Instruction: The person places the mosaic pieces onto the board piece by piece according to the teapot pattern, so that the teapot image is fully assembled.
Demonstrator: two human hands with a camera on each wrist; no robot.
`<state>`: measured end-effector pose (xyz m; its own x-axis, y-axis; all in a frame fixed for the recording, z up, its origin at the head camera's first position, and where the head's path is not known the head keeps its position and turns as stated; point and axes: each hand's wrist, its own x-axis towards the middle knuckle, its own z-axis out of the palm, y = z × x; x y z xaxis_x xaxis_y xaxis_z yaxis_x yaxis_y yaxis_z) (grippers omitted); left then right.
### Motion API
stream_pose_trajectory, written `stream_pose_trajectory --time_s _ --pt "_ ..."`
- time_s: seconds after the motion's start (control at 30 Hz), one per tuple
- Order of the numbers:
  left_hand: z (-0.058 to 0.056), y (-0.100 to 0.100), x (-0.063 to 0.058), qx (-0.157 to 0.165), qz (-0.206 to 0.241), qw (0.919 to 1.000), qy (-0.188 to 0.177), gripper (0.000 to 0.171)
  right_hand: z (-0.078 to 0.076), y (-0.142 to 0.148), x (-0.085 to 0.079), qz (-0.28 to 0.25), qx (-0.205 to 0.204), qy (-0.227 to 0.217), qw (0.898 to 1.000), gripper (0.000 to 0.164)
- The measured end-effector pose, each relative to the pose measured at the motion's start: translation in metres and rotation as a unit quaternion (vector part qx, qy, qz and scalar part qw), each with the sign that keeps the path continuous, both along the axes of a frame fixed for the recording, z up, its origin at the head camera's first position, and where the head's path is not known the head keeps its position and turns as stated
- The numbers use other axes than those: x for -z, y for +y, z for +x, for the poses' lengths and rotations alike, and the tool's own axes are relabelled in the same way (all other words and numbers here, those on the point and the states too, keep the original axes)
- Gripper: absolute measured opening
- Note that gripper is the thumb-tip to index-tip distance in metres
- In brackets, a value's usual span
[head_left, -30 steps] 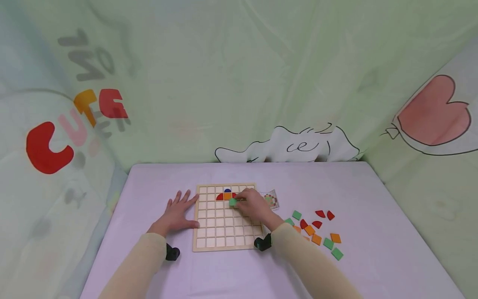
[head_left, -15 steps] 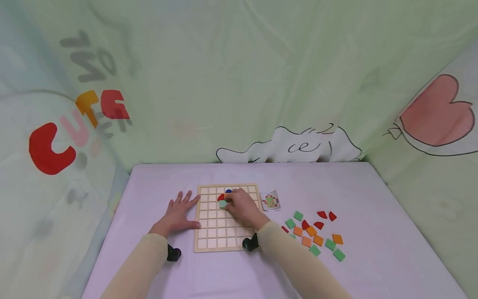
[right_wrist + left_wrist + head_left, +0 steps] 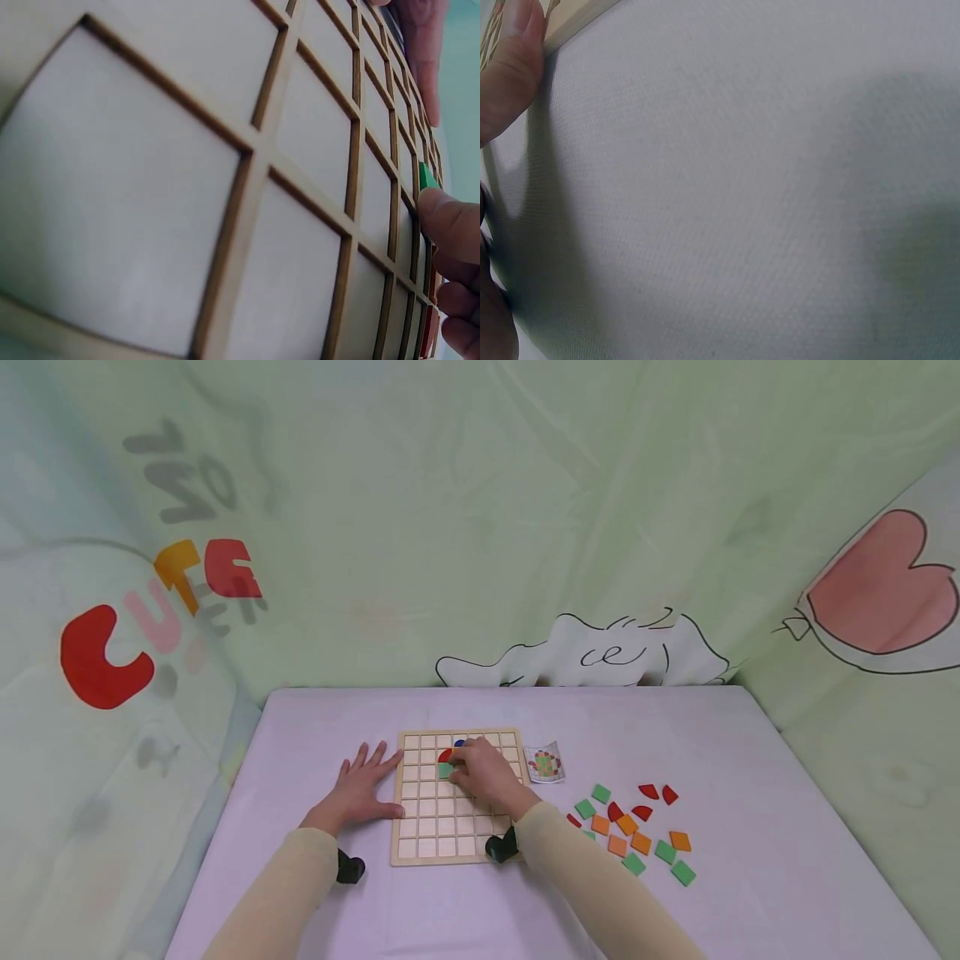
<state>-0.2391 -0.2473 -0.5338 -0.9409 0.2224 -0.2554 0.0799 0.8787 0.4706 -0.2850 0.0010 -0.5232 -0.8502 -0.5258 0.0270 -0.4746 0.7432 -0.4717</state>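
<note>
Pale wood makes up the board (image 3: 446, 827), a grid of square cells framed by a plain rim, lying flat on the lilac tabletop (image 3: 420, 910). On it, in the third row from the far edge, is the green tile (image 3: 446, 771). The right hand (image 3: 483, 772) reaches across the board from its right side, its grip pinching that tile; the right wrist view shows the thumb (image 3: 450, 221) against the tile's edge, the other fingers curled beneath. Whether the tile is fully seated in its cell cannot be told.

Just beyond the tile, a red wedge (image 3: 445, 755) fills a cell, and past that a blue piece (image 3: 460, 744) shows, partly covered by the right hand.

The left hand (image 3: 356, 789) lies at the board's left side with its grip spread, fingers apart and pinching nothing; its thumb touches the rim.

Just beside the board's right edge is a card (image 3: 544, 762) printed with a coloured pattern. To the right, nearer the person, loose pieces are scattered: green squares (image 3: 666, 852), orange squares (image 3: 641, 842) and red wedges (image 3: 648, 791).

Cream sleeves (image 3: 607, 877) cover both arms. Behind the tabletop hangs a green cloth (image 3: 390, 527); a red heart (image 3: 881, 585) is drawn at the right.
</note>
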Motion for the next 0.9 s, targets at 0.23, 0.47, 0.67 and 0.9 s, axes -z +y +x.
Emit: stream_pose_trajectory --time_s 0.23,0.47,0.67,0.9 --pt "-0.001 -0.001 0.002 0.005 -0.001 1.0000 0.001 0.106 0.001 0.001 0.004 -0.001 0.000 0.005 1.000 0.024" --pt "-0.002 0.000 0.003 0.002 0.002 1.0000 -0.003 0.107 0.003 0.000 0.006 -0.016 0.008 0.015 1.000 0.022" --pt "-0.001 0.001 0.001 -0.002 -0.001 1.0000 -0.005 0.106 0.003 0.002 0.009 -0.019 0.010 0.007 1.000 0.024" --pt "-0.001 0.002 0.001 -0.006 -0.006 0.9999 -0.010 0.106 -0.001 0.013 0.011 -0.062 0.016 -0.025 0.998 0.027"
